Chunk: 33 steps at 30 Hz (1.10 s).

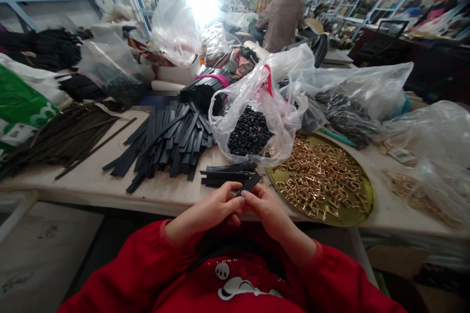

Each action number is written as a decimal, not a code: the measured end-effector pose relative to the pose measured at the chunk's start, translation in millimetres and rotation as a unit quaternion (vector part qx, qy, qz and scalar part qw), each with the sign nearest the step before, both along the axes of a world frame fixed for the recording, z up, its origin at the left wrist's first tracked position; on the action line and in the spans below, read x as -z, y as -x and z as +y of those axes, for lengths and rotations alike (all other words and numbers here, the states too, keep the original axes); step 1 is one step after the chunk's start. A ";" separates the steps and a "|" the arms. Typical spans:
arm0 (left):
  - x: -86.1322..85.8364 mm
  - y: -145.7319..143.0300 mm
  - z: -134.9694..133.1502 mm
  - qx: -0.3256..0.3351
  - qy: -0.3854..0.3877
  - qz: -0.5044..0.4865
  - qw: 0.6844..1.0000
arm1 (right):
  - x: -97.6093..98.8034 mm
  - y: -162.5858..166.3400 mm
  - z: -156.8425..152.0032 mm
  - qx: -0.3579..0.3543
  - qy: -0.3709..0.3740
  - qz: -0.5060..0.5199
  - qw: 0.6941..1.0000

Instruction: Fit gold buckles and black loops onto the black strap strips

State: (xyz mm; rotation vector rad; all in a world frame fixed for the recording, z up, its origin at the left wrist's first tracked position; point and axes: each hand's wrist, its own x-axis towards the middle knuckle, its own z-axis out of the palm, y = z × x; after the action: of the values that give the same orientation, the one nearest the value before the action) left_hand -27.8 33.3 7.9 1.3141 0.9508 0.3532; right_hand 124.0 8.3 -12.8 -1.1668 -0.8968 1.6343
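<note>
Black strap (252, 182), a short one, is right where the two hands meet. The left hand (219, 201) and the right hand (265, 205) are close together, and both pinch it with their fingers. The fingers hide its near end, so I can't tell if it is finished.

Just past them, at 11 o'clock, is a small stack of straps (222, 176) with bits of gold by it. I think those may be done, but I can't be sure.

At 10 o'clock, a big pile of black straps (179, 139) sits on the table (88, 178). They look plain, so most of the work seems left.

At 12 o'clock, a clear bag (284, 144) holds many little black loops (247, 134). Between 2 and 3 o'clock, gold buckles (312, 173) cover most of a round tray (370, 200). Plenty of parts seem left too.
</note>
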 end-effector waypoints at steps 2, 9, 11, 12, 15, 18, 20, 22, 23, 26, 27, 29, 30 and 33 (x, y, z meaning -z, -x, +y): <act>3.8 -6.4 3.2 -0.018 -0.004 -0.018 1.000 | 3.3 -5.4 0.9 -0.029 -0.044 -0.076 0.996; 0.4 -7.5 8.9 -0.031 0.005 0.008 0.999 | 20.0 -106.4 41.9 0.038 -0.168 -0.601 0.780; -0.4 -10.8 9.2 -0.020 0.011 0.015 1.000 | 22.4 -127.8 57.4 0.012 -0.156 -0.684 0.713; -0.6 -13.0 9.1 -0.015 0.013 0.017 1.000 | 23.2 -133.9 64.5 -0.009 -0.147 -0.704 0.694; -1.5 -18.5 8.1 -0.004 0.016 0.028 0.999 | 24.9 -139.9 80.9 -0.052 -0.126 -0.717 0.684; -2.1 -20.1 6.2 -0.004 0.015 0.053 0.998 | 24.8 -140.0 87.2 -0.052 -0.127 -0.704 0.697; -2.1 -20.4 5.3 -0.002 -0.001 0.066 0.998 | 22.0 -138.8 84.4 -0.043 -0.129 -0.698 0.703; -3.2 -21.8 5.5 -0.001 -0.052 0.082 0.995 | 15.8 -132.8 75.9 -0.027 -0.144 -0.681 0.718; -4.7 -23.1 6.1 -0.005 -0.095 0.091 0.991 | 11.4 -127.0 69.7 -0.022 -0.157 -0.654 0.739; -13.6 -28.5 8.6 -0.031 -0.238 0.107 0.965 | -4.0 -98.4 46.9 -0.044 -0.193 -0.503 0.841; -17.2 -30.2 9.1 -0.032 -0.272 0.107 0.956 | -8.9 -86.8 39.3 -0.061 -0.192 -0.446 0.872; -23.5 -32.2 8.9 -0.016 -0.306 0.111 0.945 | -17.1 -65.0 26.2 -0.094 -0.171 -0.351 0.916; -25.7 -32.1 8.1 -0.007 -0.313 0.119 0.942 | -20.2 -56.1 21.1 -0.105 -0.156 -0.306 0.933; -27.9 -28.0 4.4 0.001 -0.310 0.135 0.941 | -25.1 -39.5 10.4 -0.133 -0.101 -0.148 0.975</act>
State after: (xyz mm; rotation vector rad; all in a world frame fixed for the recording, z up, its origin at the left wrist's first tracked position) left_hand 0.3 37.7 35.8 1.9782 1.1145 0.5047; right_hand 163.5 18.7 12.3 -1.2048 -1.4291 1.5527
